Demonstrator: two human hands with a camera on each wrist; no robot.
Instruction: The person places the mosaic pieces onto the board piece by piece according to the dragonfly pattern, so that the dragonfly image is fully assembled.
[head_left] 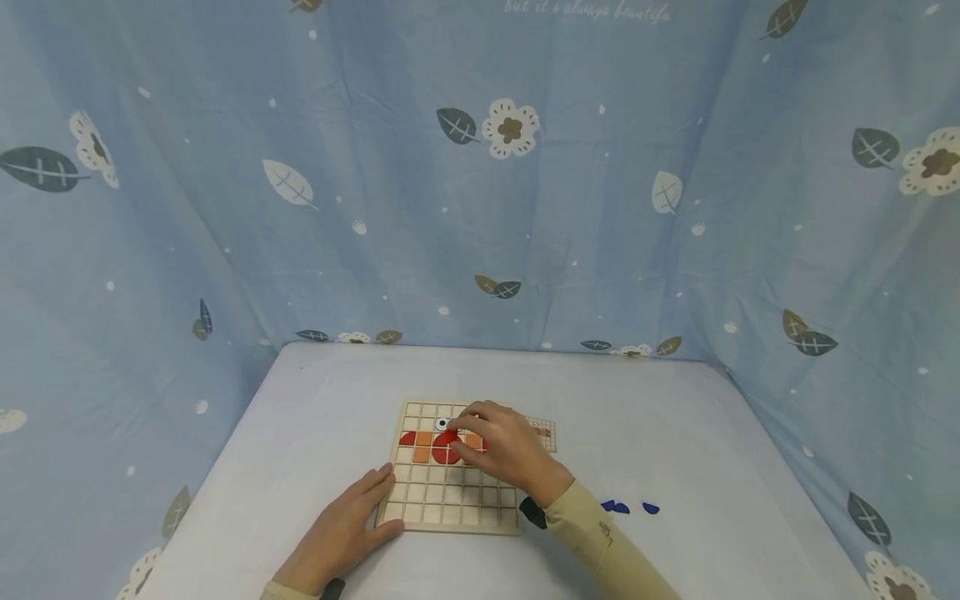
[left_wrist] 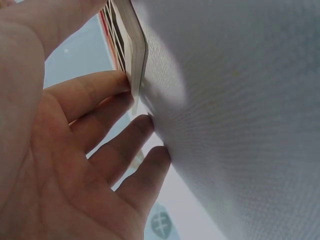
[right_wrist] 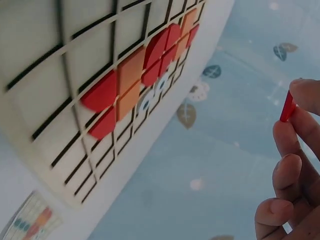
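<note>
A wooden grid board point(head_left: 457, 518) lies on the white table, with red pieces point(right_wrist: 102, 92), orange squares point(right_wrist: 131, 80) and eye tiles point(head_left: 442, 424) set in its cells. My left hand point(head_left: 345, 525) rests at the board's left side, its fingers fairly straight against the edge and the thumb by the near left corner. Over the upper part of the board, my right hand point(head_left: 510, 446) pinches a small red piece point(right_wrist: 287, 106) between thumb and forefinger. That hand covers some cells in the head view.
A small pattern card point(head_left: 546, 433) lies just right of the board, partly behind the right hand. Several blue pieces point(head_left: 651, 507) sit on the table to the right. A blue curtain point(head_left: 480, 208) printed with leaves and flowers hangs around the table.
</note>
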